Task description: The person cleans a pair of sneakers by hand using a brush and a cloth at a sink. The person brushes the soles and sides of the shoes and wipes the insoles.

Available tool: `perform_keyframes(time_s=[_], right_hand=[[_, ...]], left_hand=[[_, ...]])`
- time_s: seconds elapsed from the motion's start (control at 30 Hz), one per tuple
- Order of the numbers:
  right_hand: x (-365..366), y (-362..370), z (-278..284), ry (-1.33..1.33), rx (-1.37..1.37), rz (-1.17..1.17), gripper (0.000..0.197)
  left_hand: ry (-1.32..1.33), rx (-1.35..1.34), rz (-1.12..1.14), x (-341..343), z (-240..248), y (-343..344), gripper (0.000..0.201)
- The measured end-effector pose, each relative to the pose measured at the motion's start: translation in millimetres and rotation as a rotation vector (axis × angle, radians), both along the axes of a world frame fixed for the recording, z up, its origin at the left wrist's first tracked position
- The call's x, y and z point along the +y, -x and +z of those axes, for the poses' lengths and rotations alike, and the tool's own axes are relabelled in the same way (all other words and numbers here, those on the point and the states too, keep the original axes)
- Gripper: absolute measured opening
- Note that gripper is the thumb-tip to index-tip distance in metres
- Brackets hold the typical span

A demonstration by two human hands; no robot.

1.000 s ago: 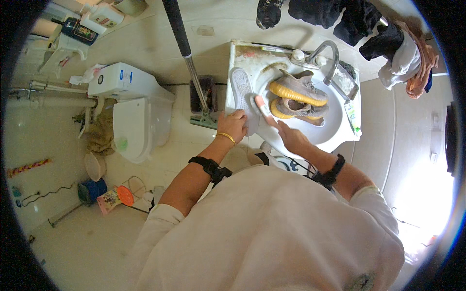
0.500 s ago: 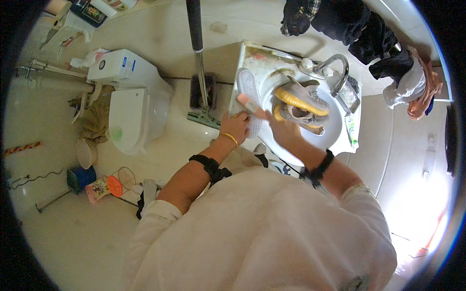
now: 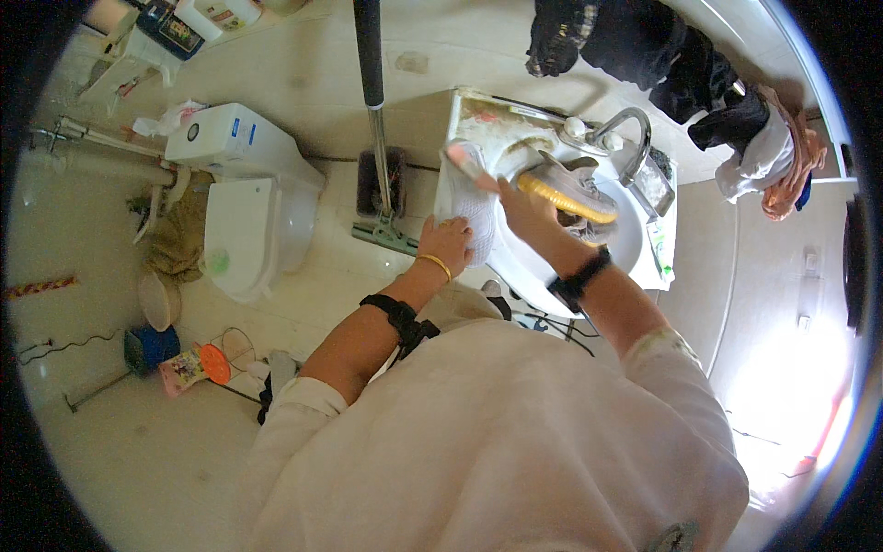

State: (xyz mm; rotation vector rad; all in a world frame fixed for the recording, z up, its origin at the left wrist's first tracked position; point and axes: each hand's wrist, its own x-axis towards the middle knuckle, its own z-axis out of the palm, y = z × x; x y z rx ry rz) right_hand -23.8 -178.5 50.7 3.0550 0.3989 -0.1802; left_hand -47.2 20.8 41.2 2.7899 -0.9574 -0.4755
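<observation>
My left hand [image 3: 445, 247], with a yellow band at its wrist, grips the lower end of a pale grey, shoe-shaped insole [image 3: 472, 204] with a fine surface pattern. The insole lies along the left edge of the white washbasin [image 3: 622, 254]. Closed round a brush [image 3: 473, 166] with a pinkish back, my right hand [image 3: 530, 212] holds it over the insole's upper end. The brush is smeared by motion, and its bristles do not show. Grey shoes [image 3: 578, 190] with yellow soles rest in the basin, right of my right hand.
A curved metal faucet [image 3: 635, 129] rises at the basin's back right. Left of the basin stand a squeegee mop [image 3: 380, 147], a dark bin [image 3: 368, 189] and a white toilet [image 3: 241, 221]. Dark clothes [image 3: 644, 46] hang at the upper right.
My right hand and the brush have moved up and slightly left along the insole. My left hand keeps its place on the insole's lower end. The whole view has shifted slightly.
</observation>
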Motion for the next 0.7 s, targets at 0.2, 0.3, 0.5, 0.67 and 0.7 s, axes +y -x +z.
perform_keyframes(time_s=[0.2,0.3,0.5,0.67,0.7], right_hand=[[-2.5,29.7,-20.6,-0.056,-0.094,-0.006,0.044],[-2.3,74.6,36.4,-0.196,0.600,-0.174,0.043],[-7.6,-15.4,6.6,-0.079,0.118,-0.141,0.044],[-10.0,57.3,21.2,-0.009,0.074,0.137,0.044],[-10.4,59.2,21.7,-0.053,0.108,0.134,0.044]], left_hand=[[-0.056,0.043,0.023,-2.9,1.4,2.1,0.035],[-0.084,0.125,0.029,-5.0,8.3,-3.9,0.038],[-0.098,-0.004,0.014,-10.6,-0.2,4.4,0.040],[-0.081,0.002,0.029,-6.9,0.9,5.5,0.041],[-0.110,0.025,0.030,-7.7,3.7,6.8,0.041]])
